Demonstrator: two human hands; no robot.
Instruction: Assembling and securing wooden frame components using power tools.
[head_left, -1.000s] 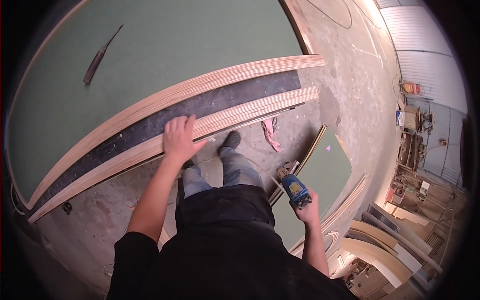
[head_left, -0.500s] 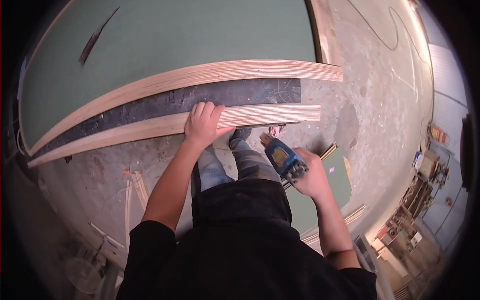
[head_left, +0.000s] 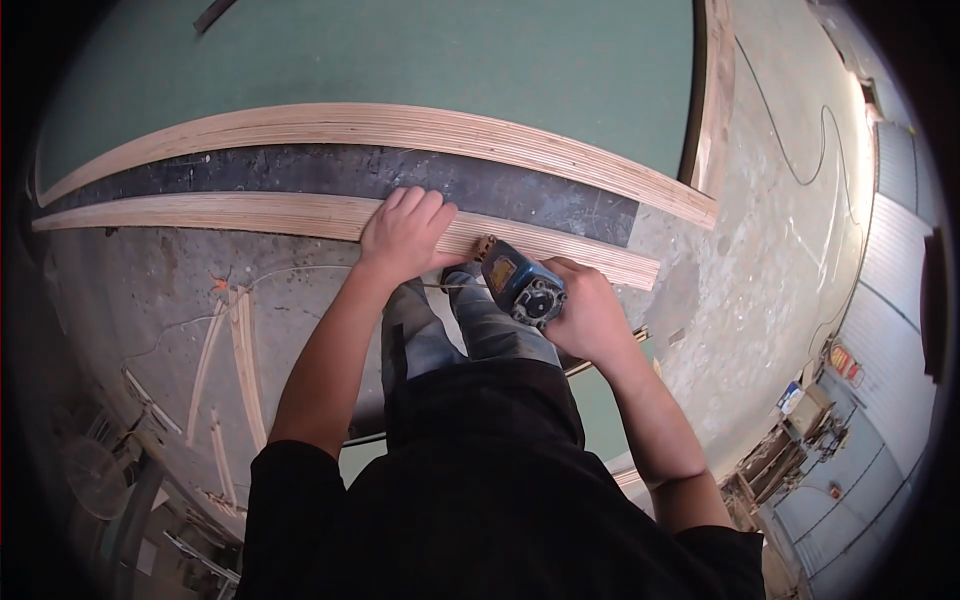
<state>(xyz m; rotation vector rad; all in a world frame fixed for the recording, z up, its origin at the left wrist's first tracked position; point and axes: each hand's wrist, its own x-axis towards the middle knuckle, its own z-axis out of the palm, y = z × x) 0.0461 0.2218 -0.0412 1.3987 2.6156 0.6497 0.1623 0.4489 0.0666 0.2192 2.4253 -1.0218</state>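
On near plywood strip (head_left: 300, 214): left hand (head_left: 402, 232) flat, fingers spread, pressing down. Right hand (head_left: 588, 315) clenched round blue power drill (head_left: 520, 285), nose touching strip edge. 2nd curved strip (head_left: 420, 130) beyond, dark gap between.

The long curved strip of layered plywood (head_left: 300, 215) is pale tan with fine darker stripes along its edge. The second curved plywood strip (head_left: 420, 135) behind it shows the same pale, striped layering. Between them runs a black, white-speckled band (head_left: 330, 172). The large flat board (head_left: 450, 60) is dull green. The handheld power drill (head_left: 522, 286) is blue and black. The concrete floor (head_left: 150, 290) is mottled grey.
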